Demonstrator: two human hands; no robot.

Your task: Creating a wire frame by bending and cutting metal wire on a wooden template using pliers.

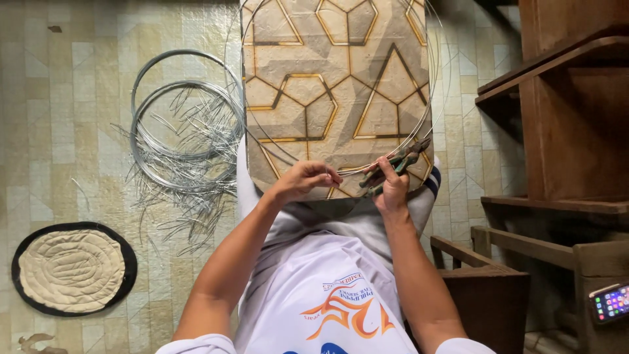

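Head view: left hand (306, 180) pinches a thin wire hoop (341, 172) against the patterned cushion (334, 85) on the lap; right hand (392, 187) is clamped on green-handled pliers (396, 164) biting the same wire; the step appears to be cutting or bending, calling next for a firm squeeze; wire coils (183, 124) lie on the floor left.

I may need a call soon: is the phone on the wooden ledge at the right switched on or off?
On. The phone lies face up on the wooden ledge, its screen lit with rows of coloured icons.
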